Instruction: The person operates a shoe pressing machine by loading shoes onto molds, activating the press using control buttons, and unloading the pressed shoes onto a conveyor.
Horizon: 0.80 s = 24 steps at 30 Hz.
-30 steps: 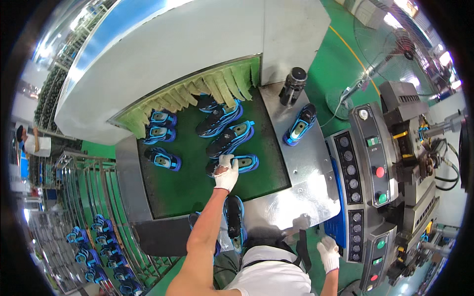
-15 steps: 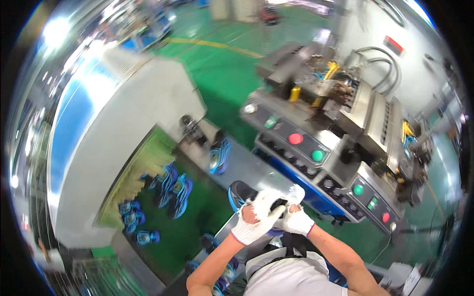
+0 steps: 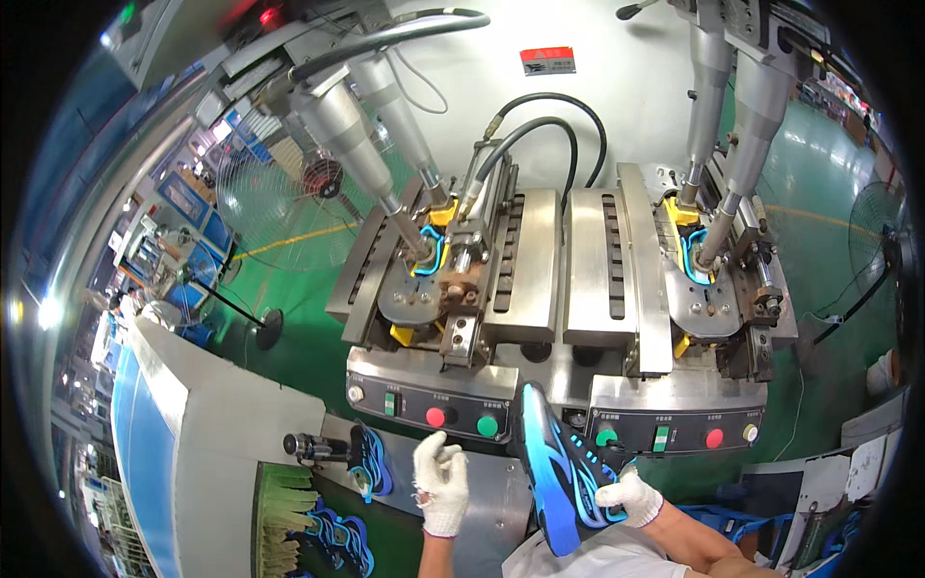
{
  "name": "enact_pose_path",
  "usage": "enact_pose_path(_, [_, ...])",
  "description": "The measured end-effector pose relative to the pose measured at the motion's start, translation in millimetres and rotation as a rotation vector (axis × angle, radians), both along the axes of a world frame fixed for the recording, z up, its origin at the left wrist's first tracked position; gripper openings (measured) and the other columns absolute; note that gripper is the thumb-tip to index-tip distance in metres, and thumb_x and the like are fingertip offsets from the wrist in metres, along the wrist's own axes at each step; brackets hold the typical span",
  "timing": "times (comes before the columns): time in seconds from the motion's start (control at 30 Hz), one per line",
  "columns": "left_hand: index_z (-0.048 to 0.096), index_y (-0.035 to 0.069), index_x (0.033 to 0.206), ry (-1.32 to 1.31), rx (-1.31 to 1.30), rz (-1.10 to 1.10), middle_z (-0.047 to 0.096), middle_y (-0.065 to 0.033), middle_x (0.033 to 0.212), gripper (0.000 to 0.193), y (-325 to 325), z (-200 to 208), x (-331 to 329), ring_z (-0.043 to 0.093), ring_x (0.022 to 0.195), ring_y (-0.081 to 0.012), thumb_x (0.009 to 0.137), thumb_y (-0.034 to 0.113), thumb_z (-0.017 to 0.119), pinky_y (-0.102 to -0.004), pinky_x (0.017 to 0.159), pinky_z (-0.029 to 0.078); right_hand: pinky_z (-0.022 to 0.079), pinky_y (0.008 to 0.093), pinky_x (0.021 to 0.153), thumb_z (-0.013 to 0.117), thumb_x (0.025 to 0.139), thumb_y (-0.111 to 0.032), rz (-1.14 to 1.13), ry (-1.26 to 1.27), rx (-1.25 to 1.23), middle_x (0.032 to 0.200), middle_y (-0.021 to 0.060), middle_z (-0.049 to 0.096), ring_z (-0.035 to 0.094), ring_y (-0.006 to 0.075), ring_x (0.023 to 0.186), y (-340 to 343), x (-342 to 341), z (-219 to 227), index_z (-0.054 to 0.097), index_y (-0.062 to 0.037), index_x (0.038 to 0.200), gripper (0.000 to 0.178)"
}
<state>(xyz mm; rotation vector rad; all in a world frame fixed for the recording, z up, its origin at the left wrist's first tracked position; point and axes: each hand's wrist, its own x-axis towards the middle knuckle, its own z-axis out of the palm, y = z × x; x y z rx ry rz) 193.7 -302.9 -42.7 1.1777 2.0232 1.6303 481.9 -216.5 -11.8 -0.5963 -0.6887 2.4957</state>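
Observation:
My right hand point(image 3: 631, 497), in a white knit glove, grips a blue-and-black sports shoe point(image 3: 567, 472) by its upper near the opening. The shoe is tilted on end, toe up, with its light-to-dark blue sole side facing left. Held in front of the press, it overlaps part of the control panel. My left hand point(image 3: 442, 485), gloved too, is raised left of the shoe, apart from it, fingers loosely bent and nothing in them. Close by on its left, another blue-and-black shoe point(image 3: 369, 462) rests on the metal ledge point(image 3: 400, 512).
A two-station press stands ahead, blue-lined shoe parts clamped at its left station point(image 3: 429, 252) and right station point(image 3: 696, 256). Its left panel point(image 3: 434, 397) and right panel point(image 3: 674, 424) carry coloured buttons. Several shoes point(image 3: 337, 539) lie past a fringed opening point(image 3: 279, 520). Fans point(image 3: 289, 183) stand on the floor.
My view has swung right to face the press. My hands, together before, are now apart; the right holds the shoe up while the left is free.

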Motion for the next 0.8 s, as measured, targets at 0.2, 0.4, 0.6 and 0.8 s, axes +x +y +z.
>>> enact_pose_path(0.2, [0.055,0.0,0.13,-0.069,-0.116,-0.055,0.058,-0.0136,0.124,0.041,-7,-22,2,0.07,0.101,-0.0211,0.092,-0.003,0.068,-0.0316,0.087,0.058,0.061,0.038,0.087,0.071,0.08,0.0,-0.124,0.112,-0.106,0.121,0.0157,0.07,0.073,0.0252,0.1,16,-7,-6,0.054,0.0052,0.138,0.061])
enact_pose_path(0.4, [0.055,0.0,0.132,0.025,-0.223,-0.032,0.06,-0.0137,0.123,0.041,-25,-12,-2,0.069,0.103,-0.0214,0.093,0.002,0.068,-0.0322,0.086,0.058,0.062,0.0415,0.086,0.065,0.084,-0.001,-0.151,0.242,-0.351,0.118,0.0181,0.071,0.074,0.0269,0.098,7,-14,-29,0.054,0.0061,0.136,0.054])
enact_pose_path(0.6, [0.049,-0.004,0.137,-0.179,-0.22,0.023,0.06,-0.0184,0.131,0.049,-46,-28,-10,0.067,0.113,-0.0254,0.093,0.003,0.068,-0.0355,0.095,0.055,0.063,0.0415,0.079,0.067,0.084,-0.004,-0.134,0.082,-0.344,0.105,0.0152,0.073,0.074,0.0252,0.087,0,-8,-70,0.058,0.0064,0.126,0.044])
enact_pose_path(0.8, [0.039,-0.008,0.145,-0.16,-0.07,-0.059,0.055,-0.0292,0.138,0.058,-28,-4,-21,0.06,0.127,-0.0335,0.094,0.001,0.064,-0.0396,0.107,0.05,0.06,0.0326,0.073,0.068,0.083,-0.002,-0.164,0.023,-0.036,0.106,0.0136,0.071,0.071,0.0176,0.083,2,-28,-2,0.054,0.0057,0.136,0.055])
